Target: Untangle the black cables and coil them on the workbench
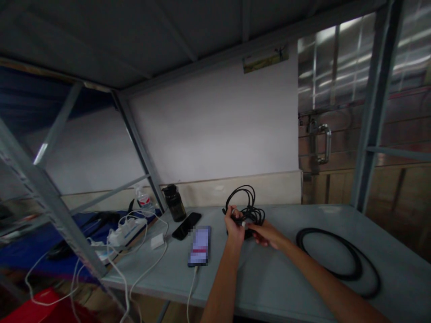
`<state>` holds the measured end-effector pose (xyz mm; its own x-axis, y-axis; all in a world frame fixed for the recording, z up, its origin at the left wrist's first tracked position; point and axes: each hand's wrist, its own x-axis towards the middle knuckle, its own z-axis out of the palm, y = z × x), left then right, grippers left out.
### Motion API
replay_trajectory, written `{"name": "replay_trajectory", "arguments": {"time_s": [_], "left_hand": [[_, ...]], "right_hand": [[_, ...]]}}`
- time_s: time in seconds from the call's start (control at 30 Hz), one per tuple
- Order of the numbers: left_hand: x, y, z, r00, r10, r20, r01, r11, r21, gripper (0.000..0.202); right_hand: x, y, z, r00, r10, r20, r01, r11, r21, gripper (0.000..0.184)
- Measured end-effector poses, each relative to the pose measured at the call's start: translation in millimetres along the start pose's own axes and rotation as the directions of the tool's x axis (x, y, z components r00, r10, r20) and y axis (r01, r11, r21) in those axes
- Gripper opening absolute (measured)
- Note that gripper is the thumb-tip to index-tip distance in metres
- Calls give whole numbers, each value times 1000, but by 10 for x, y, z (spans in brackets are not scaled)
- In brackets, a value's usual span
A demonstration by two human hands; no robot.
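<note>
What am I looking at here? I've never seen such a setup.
No machine here: each grip is a person's bare hand. The single picture comes from a camera on that person's head, looking forward and down. The left grip holds a bundle of black cable; the right grip touches it, but what it pinches is unclear. On the gray table lie a lit phone with a white cord at its near end, a dark phone, a white block and a large black loop; a dark bottle stands farther back.

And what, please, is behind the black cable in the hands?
Behind the black cable, the pale lower wall and some grey table show. The spots covered by its dense coils, the left hand and the right hand cannot be seen.
</note>
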<state>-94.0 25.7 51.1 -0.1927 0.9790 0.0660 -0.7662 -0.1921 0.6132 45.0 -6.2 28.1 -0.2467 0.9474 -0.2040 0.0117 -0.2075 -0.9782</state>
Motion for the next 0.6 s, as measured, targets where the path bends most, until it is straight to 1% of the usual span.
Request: {"name": "replay_trajectory", "arguments": {"time_s": [0.1, 0.2, 0.3, 0.4, 0.47, 0.53, 0.6], "left_hand": [[29, -10, -36, 996, -8, -86, 5, 999, -32, 34], [51, -34, -70, 989, -10, -147, 4, 999, -37, 32], [65, -52, -91, 986, -29, -161, 24, 999, -33, 31], [76, -63, -93, 985, -54, -165, 50, 998, -26, 31], [83, -76, -90, 983, -55, -174, 52, 998, -19, 31], [86, -93, -86, 983, -48, -176, 47, 999, -6, 31], [84, -107, -82, 984, -43, -175, 45, 999, 10, 31]], "right_hand": [[7, -7, -49, 999, -41, -28, 41, 999, -16, 63], [-1, -47, -68, 986, -111, -126, 105, 993, -47, 72], [-5, -91, -95, 958, -191, -216, 176, 981, -86, 75], [33, -102, -149, 934, -223, -279, 193, 972, -134, 75], [85, -89, -189, 892, -272, -362, 206, 956, -211, 75], [140, -67, -221, 823, -345, -451, 228, 928, -294, 74], [179, -49, -237, 760, -405, -509, 265, 907, -326, 76]]}}
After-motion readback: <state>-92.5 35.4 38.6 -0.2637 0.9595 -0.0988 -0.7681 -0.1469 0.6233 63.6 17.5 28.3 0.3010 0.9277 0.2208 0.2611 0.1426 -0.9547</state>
